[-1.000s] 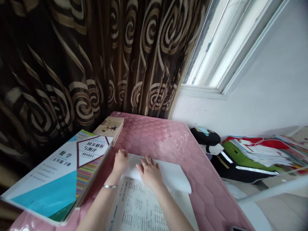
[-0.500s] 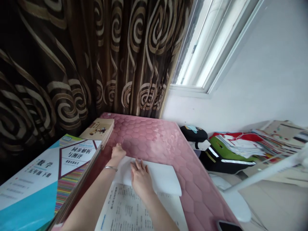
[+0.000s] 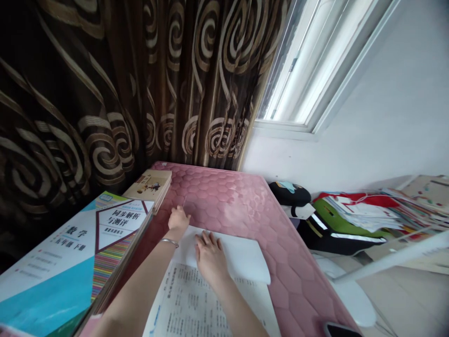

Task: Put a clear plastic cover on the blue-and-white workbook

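An open booklet (image 3: 182, 299) with printed text lies on the pink quilted table cover, its upper blank page (image 3: 242, 257) slightly lifted along the right edge. My right hand (image 3: 211, 257) rests flat on that page, fingers stretched out. Just past the booklet's upper left corner is my left hand (image 3: 178, 218), with a bangle on its wrist. Its fingers are curled, and what they hold, if anything, cannot be made out. To the left lies a stack of workbooks (image 3: 66, 267) with a blue and white cover on top.
Small tan books (image 3: 149, 185) are piled behind the workbooks. A phone (image 3: 339, 330) sits at the near right edge of the pink table cover (image 3: 291, 252). A patterned curtain (image 3: 196, 84) hangs behind. Right of the table are a bag with papers (image 3: 354, 215) and a white stand (image 3: 354, 304).
The whole view has shifted slightly, so everything sits a little further right. My left hand's thumb now shows out to the side. My right hand stays on the page.
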Available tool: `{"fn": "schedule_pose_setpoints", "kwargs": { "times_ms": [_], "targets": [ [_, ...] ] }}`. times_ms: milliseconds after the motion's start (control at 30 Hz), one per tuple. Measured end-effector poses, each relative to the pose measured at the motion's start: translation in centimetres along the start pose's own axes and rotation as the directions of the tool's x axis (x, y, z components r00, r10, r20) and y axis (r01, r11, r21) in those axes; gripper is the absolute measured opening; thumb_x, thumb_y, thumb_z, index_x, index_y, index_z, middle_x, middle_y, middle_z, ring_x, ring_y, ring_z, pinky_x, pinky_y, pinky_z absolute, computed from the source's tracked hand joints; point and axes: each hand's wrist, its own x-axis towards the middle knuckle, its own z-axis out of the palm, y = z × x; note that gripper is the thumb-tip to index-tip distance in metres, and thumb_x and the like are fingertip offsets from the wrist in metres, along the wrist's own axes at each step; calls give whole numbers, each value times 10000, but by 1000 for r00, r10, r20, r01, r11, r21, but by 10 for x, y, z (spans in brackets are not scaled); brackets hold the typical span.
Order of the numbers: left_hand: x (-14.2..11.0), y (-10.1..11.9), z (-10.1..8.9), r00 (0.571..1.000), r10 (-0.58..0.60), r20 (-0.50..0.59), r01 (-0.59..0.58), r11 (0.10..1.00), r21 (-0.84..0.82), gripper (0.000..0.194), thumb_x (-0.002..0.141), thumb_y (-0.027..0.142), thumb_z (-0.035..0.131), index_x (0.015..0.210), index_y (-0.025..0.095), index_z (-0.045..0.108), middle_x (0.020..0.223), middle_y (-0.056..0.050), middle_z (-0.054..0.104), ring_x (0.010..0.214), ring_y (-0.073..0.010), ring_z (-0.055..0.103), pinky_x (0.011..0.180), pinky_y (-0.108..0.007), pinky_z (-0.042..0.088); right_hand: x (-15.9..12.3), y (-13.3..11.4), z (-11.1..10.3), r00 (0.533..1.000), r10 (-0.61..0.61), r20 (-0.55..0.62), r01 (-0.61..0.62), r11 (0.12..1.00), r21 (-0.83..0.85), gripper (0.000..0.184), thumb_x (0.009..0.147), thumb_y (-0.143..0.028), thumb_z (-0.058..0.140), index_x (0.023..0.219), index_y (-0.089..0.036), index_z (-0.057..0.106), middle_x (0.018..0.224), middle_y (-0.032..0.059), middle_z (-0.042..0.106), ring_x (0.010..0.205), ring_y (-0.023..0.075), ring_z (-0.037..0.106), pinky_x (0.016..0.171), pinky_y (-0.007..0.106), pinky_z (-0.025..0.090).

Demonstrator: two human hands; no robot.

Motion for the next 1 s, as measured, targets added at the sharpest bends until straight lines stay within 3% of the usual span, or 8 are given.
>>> {"fn": "schedule_pose_setpoints", "kwargs": {
  "times_ms": [100, 233, 333, 467, 633, 800, 1000],
  "targets": [
    [-3, 0, -1, 976, 217, -28, -213, 970, 118, 354, 892, 256, 541, 1219, 120, 526, 1336, -239, 471, 1198, -350, 522, 908, -448, 459, 1, 0, 0, 1000, 6, 1, -6, 1000, -8, 438, 952, -250, 350, 1341, -201, 545, 1467, 103, 452, 1359, 314, 370, 1100, 501, 278],
    [-2, 1, -4, 865, 499, 53, -498, 841, 211, 265, 896, 122, 490, 1141, 176, 576, 1266, -178, 555, 1194, -303, 529, 958, -465, 427, 1, -1, -1, 1000, 11, 10, -11, 1000, -19, 437, 954, -256, 348, 1342, -202, 542, 1463, 103, 457, 1357, 315, 372, 1097, 510, 277],
    [4, 3, -5, 797, 590, 128, -602, 761, 241, 286, 896, 51, 413, 1105, 160, 577, 1116, -175, 624, 1073, -287, 610, 880, -453, 477, 1, -1, -2, 1000, 10, 16, -10, 1000, -21, 438, 958, -255, 339, 1344, -208, 539, 1464, 107, 454, 1361, 310, 367, 1098, 507, 274],
    [11, 7, -5, 750, 633, 190, -661, 708, 251, 298, 880, 36, 416, 1116, 159, 551, 1033, -165, 642, 948, -268, 661, 792, -425, 518, 1, -1, -1, 1000, 8, 16, -8, 1000, -22, 442, 964, -259, 323, 1352, -216, 531, 1463, 105, 457, 1365, 309, 361, 1105, 498, 261],
    [10, 7, 0, 756, 628, 185, -654, 726, 211, 305, 884, 53, 415, 1115, 199, 549, 1040, -147, 635, 992, -257, 649, 842, -410, 510, 1, -1, -1, 1000, 10, 13, -10, 1000, -25, 449, 968, -271, 308, 1359, -216, 523, 1463, 109, 454, 1361, 313, 364, 1100, 509, 264],
    [8, 2, 2, 772, 613, 171, -632, 768, 103, 251, 890, 83, 433, 994, 215, 620, 1091, -141, 610, 1067, -257, 609, 920, -426, 472, 1, -2, -2, 1000, 19, 15, -19, 1000, -23, 451, 960, -266, 320, 1353, -202, 532, 1461, 119, 455, 1355, 334, 366, 1097, 532, 262],
    [11, -5, -4, 828, 552, 102, -551, 833, -36, 262, 875, 86, 464, 953, 210, 682, 1247, -136, 574, 1190, -256, 536, 1045, -449, 372, 1, -3, -4, 1000, 29, -4, -29, 999, -16, 445, 962, -254, 320, 1350, -202, 533, 1468, 111, 448, 1367, 324, 354, 1101, 533, 259]
  ]
}}
